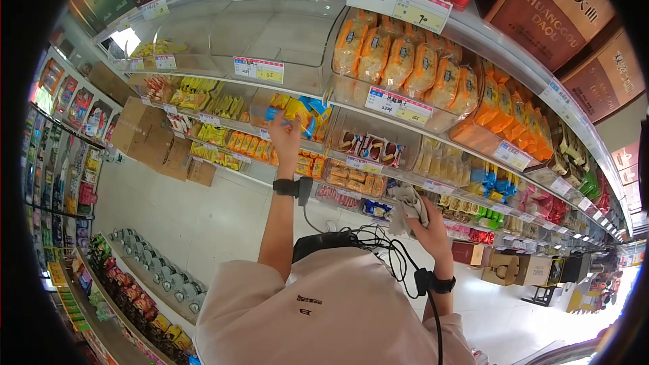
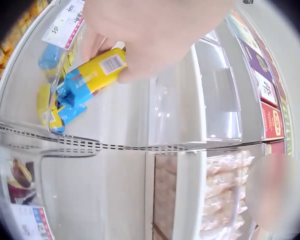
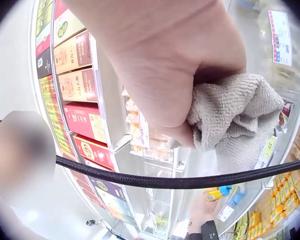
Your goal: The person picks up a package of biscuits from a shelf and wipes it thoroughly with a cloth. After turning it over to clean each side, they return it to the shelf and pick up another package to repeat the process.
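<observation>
My left hand point(image 1: 284, 136) is at a clear shelf bin in the head view. In the left wrist view it pinches a yellow and blue snack packet point(image 2: 101, 71) that shows a white barcode; part of the fingers is hidden behind the hand. More yellow and blue packets point(image 2: 49, 107) lie in the bin below it. My right hand point(image 1: 431, 230) grips a crumpled grey cloth point(image 3: 235, 112) in front of the lower shelves, with the cloth bunched past the thumb.
Orange-wrapped cakes point(image 1: 399, 61) fill a bin to the right on the upper shelf. Price tags point(image 1: 259, 69) line the shelf edges. A black cable point(image 3: 190, 181) runs across the right wrist view. Cardboard boxes point(image 1: 145, 135) stand on the floor at left.
</observation>
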The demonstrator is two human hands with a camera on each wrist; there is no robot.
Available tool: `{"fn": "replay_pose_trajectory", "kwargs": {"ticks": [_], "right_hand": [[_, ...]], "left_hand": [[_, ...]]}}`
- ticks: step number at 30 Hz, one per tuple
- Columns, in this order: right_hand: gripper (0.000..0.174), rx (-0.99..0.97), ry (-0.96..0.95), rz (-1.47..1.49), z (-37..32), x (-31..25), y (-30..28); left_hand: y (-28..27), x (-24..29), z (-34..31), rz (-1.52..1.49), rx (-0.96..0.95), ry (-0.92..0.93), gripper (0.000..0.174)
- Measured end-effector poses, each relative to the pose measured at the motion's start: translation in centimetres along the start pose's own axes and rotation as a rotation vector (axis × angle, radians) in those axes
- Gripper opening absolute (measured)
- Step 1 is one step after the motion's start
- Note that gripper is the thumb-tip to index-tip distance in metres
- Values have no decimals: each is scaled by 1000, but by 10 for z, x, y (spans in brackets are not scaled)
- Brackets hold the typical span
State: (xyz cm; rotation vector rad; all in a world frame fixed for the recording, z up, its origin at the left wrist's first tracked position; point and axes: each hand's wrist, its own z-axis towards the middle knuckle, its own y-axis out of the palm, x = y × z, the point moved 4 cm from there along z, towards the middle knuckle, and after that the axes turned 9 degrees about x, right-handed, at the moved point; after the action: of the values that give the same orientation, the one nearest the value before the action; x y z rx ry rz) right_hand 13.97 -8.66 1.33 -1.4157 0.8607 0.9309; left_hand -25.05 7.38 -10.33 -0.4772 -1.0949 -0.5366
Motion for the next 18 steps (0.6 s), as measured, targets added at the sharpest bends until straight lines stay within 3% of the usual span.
{"fn": "replay_pose_trajectory", "kwargs": {"ticks": [2,3,9,12,15,18], "right_hand": [[51,10,47,19,-4,10,-6],[50,14,61,26,-6,14,-10],[53,76,105,47,-21,24,-32],[47,109,79,50,-26,27,-42],[43,136,65,49,-34,27,-55],[44,135,39,17,-40,40,-69]], "left_hand": [[5,-8,7,269,-79,102,46],[9,-11,10,232,-143,23,45],[26,-26,4,533,-319,268,39],[37,-28,-1,802,-316,293,37],[43,-24,-9,684,-153,294,31],[39,33,-32,489,-7,520,24]]}}
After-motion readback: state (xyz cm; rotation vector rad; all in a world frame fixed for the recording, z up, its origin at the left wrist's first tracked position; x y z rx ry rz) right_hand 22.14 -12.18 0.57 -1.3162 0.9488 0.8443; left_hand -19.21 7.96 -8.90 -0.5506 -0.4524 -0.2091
